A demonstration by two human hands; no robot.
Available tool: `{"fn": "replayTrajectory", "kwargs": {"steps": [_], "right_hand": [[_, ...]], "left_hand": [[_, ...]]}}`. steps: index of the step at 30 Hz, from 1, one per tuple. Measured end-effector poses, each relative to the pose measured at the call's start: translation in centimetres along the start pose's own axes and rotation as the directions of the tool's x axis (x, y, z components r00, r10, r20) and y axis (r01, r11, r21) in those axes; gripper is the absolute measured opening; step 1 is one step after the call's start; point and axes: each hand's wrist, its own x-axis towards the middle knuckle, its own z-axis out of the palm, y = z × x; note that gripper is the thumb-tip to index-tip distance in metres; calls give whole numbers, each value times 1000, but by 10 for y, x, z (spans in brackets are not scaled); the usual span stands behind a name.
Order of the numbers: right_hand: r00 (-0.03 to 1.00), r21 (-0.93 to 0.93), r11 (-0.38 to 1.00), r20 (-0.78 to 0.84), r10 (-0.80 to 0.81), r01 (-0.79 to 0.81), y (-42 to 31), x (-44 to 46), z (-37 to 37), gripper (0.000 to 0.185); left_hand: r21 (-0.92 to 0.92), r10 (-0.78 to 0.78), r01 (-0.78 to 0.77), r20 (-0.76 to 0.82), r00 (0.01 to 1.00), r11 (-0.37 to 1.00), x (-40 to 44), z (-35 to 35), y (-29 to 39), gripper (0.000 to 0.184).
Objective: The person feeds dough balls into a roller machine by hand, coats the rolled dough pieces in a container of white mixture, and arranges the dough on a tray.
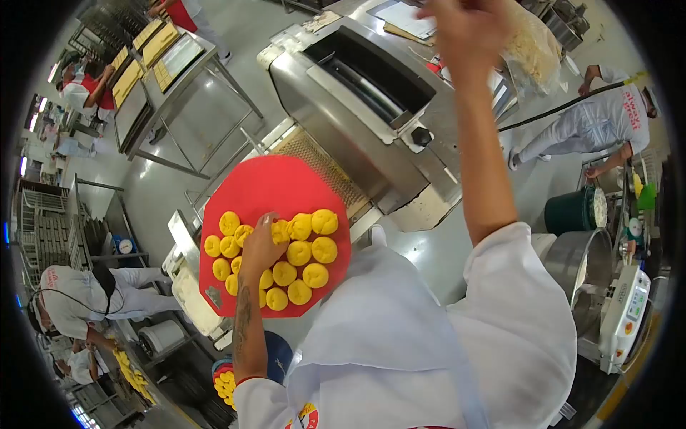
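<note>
In the head view, yellow dough balls [324, 249] sit in rows on a red board [271, 182] resting against the front of a steel roller machine [371, 136]. My left hand [266, 247] is down among the dough balls, its fingers curled around one near the middle of the board; the palm hides part of it. My right hand [471, 28] is raised above the machine's far right side. Motion blurs it and the frame cuts it off, so its fingers cannot be made out.
A wire-mesh belt [321, 168] runs below the machine's rollers. A steel table with trays [168, 61] stands far left. A steel mixing bowl [582, 261] and a green bucket [572, 211] are at right. Co-workers stand on both sides. More yellow dough [226, 386] lies lower left.
</note>
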Motion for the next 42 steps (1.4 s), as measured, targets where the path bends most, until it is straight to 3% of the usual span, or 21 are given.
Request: {"fn": "replayTrajectory", "kwargs": {"steps": [1,3,4,6,8,10,12,13,17,19,21,22,25,28,29,32,34,37,39,40,42], "right_hand": [[996,-258,962,13,-93,93,20,8,8,42],[871,-390,879,489,-56,275,92,-25,37,70],[840,-415,900,530,117,136,105,-47,38,80],[858,-236,964,462,225,-125,95,-74,23,67],[721,-103,928,600,346,-359,53,-109,4,62],[676,31,973,725,134,-227,35,-169,13,58],[647,284,847,757,89,-449,6,-205,31,55],[708,355,847,706,35,-396,-3,-206,36,55],[859,408,873,512,25,-268,-1,-167,34,51],[918,341,894,364,159,-291,23,-116,11,46],[991,41,996,104,81,-85,41,-55,-15,47],[989,130,981,49,140,-146,27,-23,-30,42],[976,279,939,139,168,-201,43,23,-58,38],[924,-85,996,381,32,0,87,7,-40,45],[880,-258,956,475,1,138,104,-14,-31,48],[834,-277,919,544,-91,281,137,-76,-48,48],[724,-248,911,554,412,-329,87,-89,-66,46],[610,-40,891,714,343,-453,34,-132,-51,45],[650,83,962,752,110,-259,31,-134,-42,48],[675,-40,957,700,233,-288,37,-116,-39,50],[886,42,970,417,201,-239,51,-65,-22,44]], "left_hand": [[7,-9,9,15,1000,1000,2,-1,7,53],[146,24,-31,53,998,989,1,-5,19,48],[194,56,-67,65,996,979,1,-6,16,46],[229,49,-49,3,999,972,7,-17,13,44],[190,-42,59,-91,995,980,-3,-36,21,42],[133,-133,170,-250,959,976,-9,-68,39,42],[-144,-68,14,-376,924,989,-4,-87,54,45],[-269,-51,-79,-447,893,960,1,-98,61,46],[-800,-83,-333,-427,901,499,28,-101,169,50],[-919,-197,-337,-376,905,206,31,-97,193,52],[-941,-268,-310,-266,926,-138,35,-76,184,51],[-933,-237,-227,-163,958,-278,38,-52,165,50],[-840,-208,30,169,963,-542,31,-6,159,46],[-759,-189,144,333,924,-635,18,28,156,42],[-805,-202,131,297,933,-578,17,31,160,41],[-938,-225,52,136,965,-342,21,29,171,38],[-991,-233,-52,-22,972,-122,26,16,188,39],[-990,-129,-139,-140,982,19,42,-15,230,46],[-866,15,-137,-164,986,-481,47,-26,232,51],[-716,78,-94,-203,976,-692,49,-29,232,54],[-940,-144,-338,-342,929,52,44,-23,208,59]]}}
